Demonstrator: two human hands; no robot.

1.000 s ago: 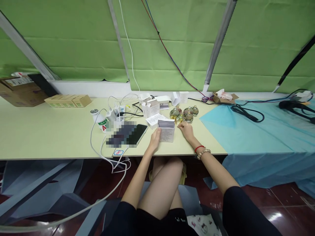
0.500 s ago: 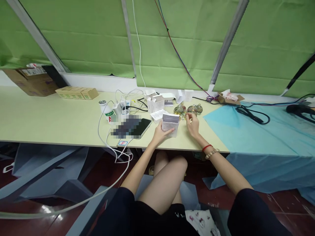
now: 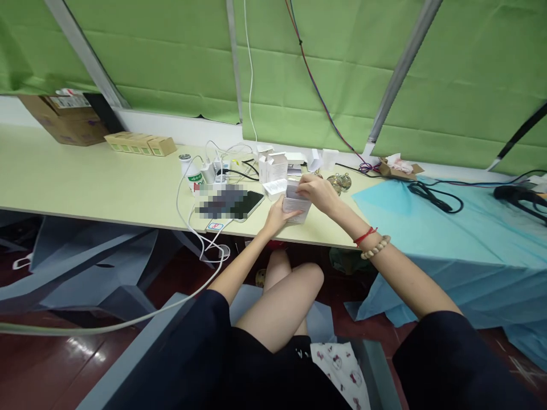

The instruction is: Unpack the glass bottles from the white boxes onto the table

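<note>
My left hand (image 3: 276,216) grips a small white carton (image 3: 297,211) with printed text near the table's front edge, its open top facing up. Over that opening is my right hand (image 3: 317,191), fingers bent down and pressed together at the carton's mouth. What they hold, if anything, is hidden. Just beyond my right hand lie shiny gold-green round ornaments (image 3: 341,182), partly covered by it. Behind the carton stand more white cartons (image 3: 273,168), and an opened one (image 3: 274,188) lies close by.
A phone (image 3: 248,204), a white bottle (image 3: 190,173) and loose white cables sit to the left. Several small tan boxes (image 3: 141,144) and a cardboard box (image 3: 74,122) are farther left. Blue cloth (image 3: 410,228) covers the right side, with a black cable (image 3: 436,196) on it.
My right hand has moved left from beside the ornaments to over the carton's open top. My left hand keeps its hold on the carton. The camera view has shifted slightly.
</note>
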